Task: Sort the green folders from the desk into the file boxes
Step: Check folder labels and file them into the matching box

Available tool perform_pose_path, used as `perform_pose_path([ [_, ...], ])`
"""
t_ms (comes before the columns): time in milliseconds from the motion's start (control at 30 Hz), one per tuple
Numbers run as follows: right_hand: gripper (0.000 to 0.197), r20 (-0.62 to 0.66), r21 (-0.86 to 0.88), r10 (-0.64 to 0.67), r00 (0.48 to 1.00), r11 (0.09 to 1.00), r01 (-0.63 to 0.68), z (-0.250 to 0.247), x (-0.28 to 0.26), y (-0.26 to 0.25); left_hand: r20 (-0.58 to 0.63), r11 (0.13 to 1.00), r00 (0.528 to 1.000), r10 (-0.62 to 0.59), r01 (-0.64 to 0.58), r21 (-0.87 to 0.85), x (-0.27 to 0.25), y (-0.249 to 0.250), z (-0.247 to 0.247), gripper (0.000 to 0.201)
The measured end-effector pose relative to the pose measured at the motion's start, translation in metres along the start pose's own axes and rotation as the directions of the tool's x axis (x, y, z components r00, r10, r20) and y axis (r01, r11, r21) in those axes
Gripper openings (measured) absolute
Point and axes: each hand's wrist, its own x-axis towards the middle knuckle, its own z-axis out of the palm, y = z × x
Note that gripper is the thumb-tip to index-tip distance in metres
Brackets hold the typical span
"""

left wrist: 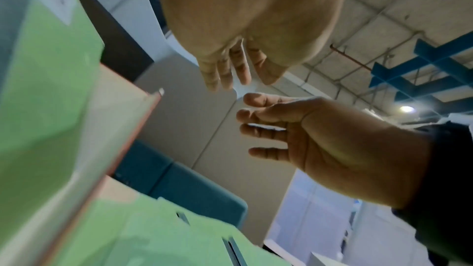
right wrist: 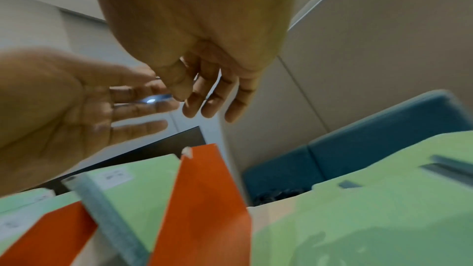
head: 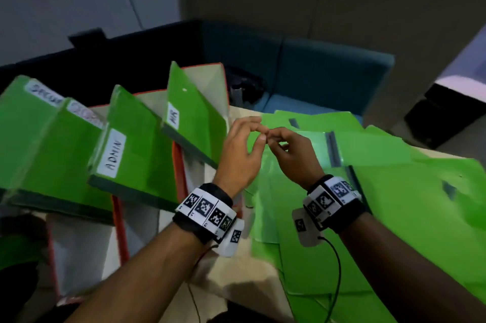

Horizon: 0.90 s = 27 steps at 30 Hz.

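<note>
Loose green folders (head: 373, 191) lie in an overlapping pile on the right half of the desk (head: 236, 286). On the left stand orange-edged file boxes (head: 179, 164) with green folders leaning in them, one labelled HR (head: 193, 122), one ADMIN (head: 131, 143). My left hand (head: 256, 129) and right hand (head: 274, 138) hover together above the pile's near-left part, fingertips almost touching. Neither holds anything. The wrist views show the left hand's fingers (left wrist: 225, 74) and the right hand's fingers (right wrist: 210, 106) relaxed and nearly straight, with the folder pile (right wrist: 371, 219) below.
A teal sofa (head: 315, 78) stands behind the desk, and a dark partition (head: 131, 54) runs behind the file boxes. A black object (head: 441, 117) sits at the far right. More labelled green folders (head: 39, 138) lean at the far left.
</note>
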Motion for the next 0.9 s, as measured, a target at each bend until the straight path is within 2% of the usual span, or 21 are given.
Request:
perform_pose_path([
  [167,0.016,-0.106,-0.090,0.101,0.989,0.990,-0.111,-0.063,-0.032,0.041,0.236,0.995,0.967,-0.099,0.096,0.025,-0.014,0.004,0.078,0.015],
  [300,0.020,-0.118,-0.232,0.241,0.963,0.937,-0.263,-0.104,-0.066,0.083,0.365,0.985,0.916,-0.166,0.139,0.100,-0.031,0.003,0.124,0.017],
  [467,0.025,-0.109,-0.361,0.469,0.876,0.803,-0.475,-0.143,-0.119,0.134,0.527,0.971,0.820,-0.225,0.143,0.192,-0.054,-0.013,0.158,0.021],
  [633,0.039,-0.011,-0.586,0.666,0.746,0.600,-0.544,-0.159,-0.168,0.173,0.550,0.950,0.780,-0.298,0.185,0.252,-0.067,-0.024,0.179,0.022],
  [800,0.046,-0.028,-0.566,0.725,0.688,0.556,-0.608,-0.169,-0.186,0.190,0.480,0.876,0.746,-0.461,0.297,0.380,-0.075,-0.041,0.186,0.022],
  [900,0.040,-0.002,-0.636,0.733,0.681,0.525,-0.566,-0.167,-0.190,0.191,0.464,0.832,0.701,-0.542,0.370,0.412,-0.081,-0.048,0.186,0.025],
])
